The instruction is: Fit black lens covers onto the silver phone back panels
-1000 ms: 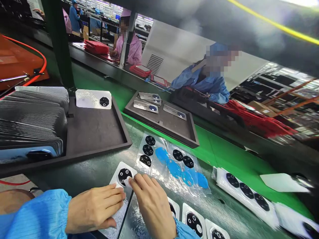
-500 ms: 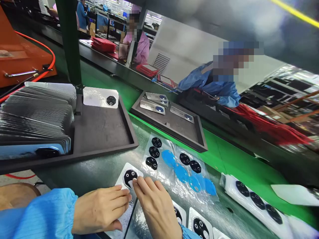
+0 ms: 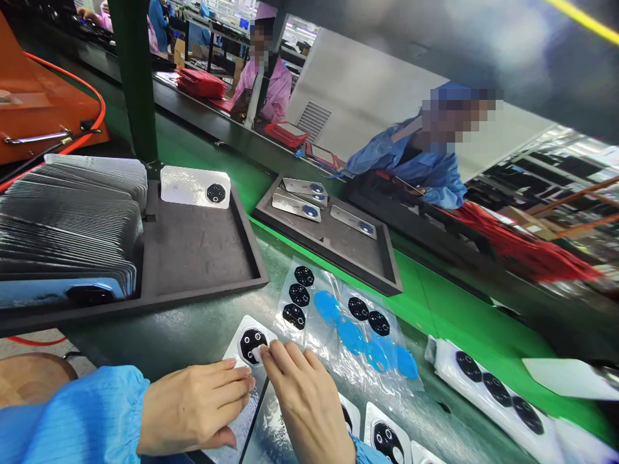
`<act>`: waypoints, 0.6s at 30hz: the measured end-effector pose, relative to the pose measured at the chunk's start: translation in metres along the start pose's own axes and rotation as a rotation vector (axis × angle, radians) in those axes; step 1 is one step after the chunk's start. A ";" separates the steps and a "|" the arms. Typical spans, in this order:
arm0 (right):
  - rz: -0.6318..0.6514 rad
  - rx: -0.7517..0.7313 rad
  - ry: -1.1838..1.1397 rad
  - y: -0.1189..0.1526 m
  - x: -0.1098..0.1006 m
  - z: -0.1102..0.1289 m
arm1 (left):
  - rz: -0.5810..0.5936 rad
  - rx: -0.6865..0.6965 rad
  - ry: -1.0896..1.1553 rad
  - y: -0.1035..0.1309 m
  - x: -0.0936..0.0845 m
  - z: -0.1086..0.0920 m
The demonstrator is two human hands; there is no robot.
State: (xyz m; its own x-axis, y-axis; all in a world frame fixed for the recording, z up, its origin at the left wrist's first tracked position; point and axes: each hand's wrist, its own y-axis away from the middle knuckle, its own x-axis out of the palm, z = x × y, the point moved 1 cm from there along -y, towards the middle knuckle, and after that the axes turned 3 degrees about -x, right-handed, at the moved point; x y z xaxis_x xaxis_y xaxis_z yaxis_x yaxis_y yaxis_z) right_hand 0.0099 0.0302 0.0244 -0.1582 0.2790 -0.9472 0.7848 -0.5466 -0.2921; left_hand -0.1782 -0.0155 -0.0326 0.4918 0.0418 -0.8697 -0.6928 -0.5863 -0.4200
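A silvery phone back cover (image 3: 235,332) with a round black camera plate (image 3: 252,345) lies on the bench in front of me. My left hand (image 3: 193,406) rests on this cover with its fingers stretched flat, just below the plate. At the plate's lower right edge, the thumb and fingertips of my right hand (image 3: 304,393) are pinched together on a small white piece (image 3: 257,353); its kind is hard to make out. Partly under my right hand and beside it are more covers with black camera plates (image 3: 387,441).
A clear plastic sheet (image 3: 333,361) carries black plates and blue film discs (image 3: 352,336). To the left, a dark tray (image 3: 203,258) holds a dense row of covers (image 3: 72,219). Another tray (image 3: 394,270) stands behind. A white strip with black plates (image 3: 498,390) lies right. Co-workers sit across the line.
My right fingertips have shifted very slightly along the edge of the camera plate, uncovering a little more of it. My left hand stays where it was.
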 end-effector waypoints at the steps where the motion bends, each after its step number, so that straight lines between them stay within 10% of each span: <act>1: 0.007 0.002 0.000 0.001 0.000 0.000 | -0.001 0.000 0.002 0.000 0.000 0.000; 18: -0.014 -0.039 -0.024 -0.002 -0.001 0.000 | 0.005 0.006 -0.014 -0.002 -0.001 0.000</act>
State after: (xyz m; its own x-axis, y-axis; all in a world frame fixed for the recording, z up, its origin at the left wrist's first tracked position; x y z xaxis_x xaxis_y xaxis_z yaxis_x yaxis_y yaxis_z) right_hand 0.0081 0.0310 0.0263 -0.1832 0.2672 -0.9461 0.8054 -0.5111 -0.3003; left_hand -0.1774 -0.0142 -0.0311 0.4807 0.0498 -0.8755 -0.6986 -0.5817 -0.4167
